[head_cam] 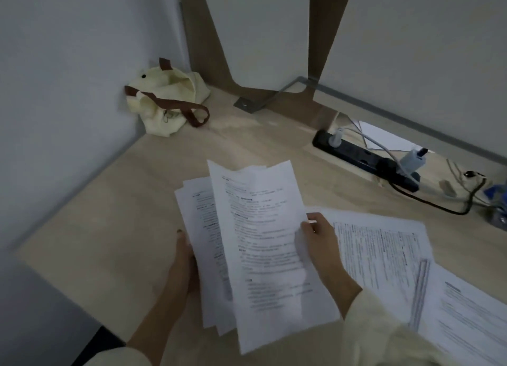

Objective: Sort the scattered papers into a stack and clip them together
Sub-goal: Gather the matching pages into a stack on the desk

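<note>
Partly hidden left hand [182, 266] holds fanned papers [255, 242].

Both forearms reach in from the near edge, each in a pale cream sleeve pushed back from the wrist. The left hand [182, 266] is raised, thumb pointing toward the far side, its dark-painted nail showing, the fingers curled out of sight underneath in a closed grip. The right hand [321, 242] is angled to the far left, its back toward the camera, thumb and forefinger pinched together, the wrist straight.
</note>
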Motion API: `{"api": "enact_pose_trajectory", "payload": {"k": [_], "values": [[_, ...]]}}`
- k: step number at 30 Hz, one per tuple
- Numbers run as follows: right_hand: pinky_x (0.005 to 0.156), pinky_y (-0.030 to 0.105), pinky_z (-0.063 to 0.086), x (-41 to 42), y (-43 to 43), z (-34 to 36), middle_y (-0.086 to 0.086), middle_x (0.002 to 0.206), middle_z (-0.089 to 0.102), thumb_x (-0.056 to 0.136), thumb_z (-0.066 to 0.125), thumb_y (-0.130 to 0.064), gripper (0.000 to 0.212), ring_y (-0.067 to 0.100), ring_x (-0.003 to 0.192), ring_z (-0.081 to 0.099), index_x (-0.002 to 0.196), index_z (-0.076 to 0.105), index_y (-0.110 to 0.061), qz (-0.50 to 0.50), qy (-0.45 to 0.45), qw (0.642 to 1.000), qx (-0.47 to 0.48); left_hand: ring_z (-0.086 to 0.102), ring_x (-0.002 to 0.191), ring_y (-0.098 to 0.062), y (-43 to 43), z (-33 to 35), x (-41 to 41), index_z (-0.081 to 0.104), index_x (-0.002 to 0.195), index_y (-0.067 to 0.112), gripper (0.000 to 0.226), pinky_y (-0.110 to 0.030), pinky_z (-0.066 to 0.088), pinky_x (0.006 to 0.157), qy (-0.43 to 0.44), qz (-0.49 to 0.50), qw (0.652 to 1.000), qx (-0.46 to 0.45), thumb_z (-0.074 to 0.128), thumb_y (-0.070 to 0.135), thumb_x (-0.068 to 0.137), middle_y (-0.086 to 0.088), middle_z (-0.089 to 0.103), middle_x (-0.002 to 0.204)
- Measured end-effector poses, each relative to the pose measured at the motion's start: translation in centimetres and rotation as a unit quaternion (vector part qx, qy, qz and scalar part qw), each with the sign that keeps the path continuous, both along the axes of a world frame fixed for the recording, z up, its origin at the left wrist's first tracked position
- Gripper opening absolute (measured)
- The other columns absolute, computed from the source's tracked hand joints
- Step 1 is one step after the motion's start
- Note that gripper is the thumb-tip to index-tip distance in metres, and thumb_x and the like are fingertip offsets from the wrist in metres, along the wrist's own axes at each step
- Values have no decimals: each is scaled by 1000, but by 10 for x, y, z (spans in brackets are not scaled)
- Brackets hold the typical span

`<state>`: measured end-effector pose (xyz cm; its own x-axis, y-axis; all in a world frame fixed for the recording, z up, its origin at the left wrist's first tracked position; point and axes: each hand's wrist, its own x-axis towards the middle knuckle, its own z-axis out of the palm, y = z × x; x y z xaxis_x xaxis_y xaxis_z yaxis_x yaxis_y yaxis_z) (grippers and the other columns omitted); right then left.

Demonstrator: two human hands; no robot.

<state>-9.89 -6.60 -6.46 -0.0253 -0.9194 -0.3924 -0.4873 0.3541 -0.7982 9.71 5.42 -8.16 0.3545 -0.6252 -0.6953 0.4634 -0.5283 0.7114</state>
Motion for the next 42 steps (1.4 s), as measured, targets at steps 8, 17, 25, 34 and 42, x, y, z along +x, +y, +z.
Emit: {"api": "enact_pose_trajectory", "payload": {"k": [8,17,25,34,42], "values": [[68,17,41,28,5,-27,7,101,61,96,34,-9,34,15,80,54,126,49,-13,107,49,993,12,52,121,-23,1,-9,-6,42,135,15,44,-38,42,101,-123,-72,989,-25,51,17,92,-3,54,131],[80,19,47,10,2,5,2,114,54,87,59,-9,41,23,111,51,124,43,-16,84,-73,993,32,60,90,12,-6,15,0,50,118,28,35,-7,48,71,-203,-87,968,-118,45,5,93,19,60,106],[86,31,51,-7,-2,63,0,103,67,88,53,-5,19,18,101,63,96,61,-20,22,-218,975,-40,62,105,-5,-28,61,5,54,124,17,37,-20,51,88,-210,-37,951,-225,49,2,91,7,66,116],[70,10,48,-15,23,66,-20,104,58,90,48,-2,37,-2,100,58,108,51,-34,48,-231,971,-44,59,102,-6,-34,66,-11,54,121,9,45,-5,47,73,-227,-32,940,-251,61,2,77,5,63,109],[63,3,46,-12,41,55,-20,99,59,95,44,-11,27,-13,83,58,117,54,-22,29,-219,975,8,59,87,14,-24,62,-16,57,117,9,34,-2,44,71,-248,-40,942,-221,60,2,84,11,63,108]]}}
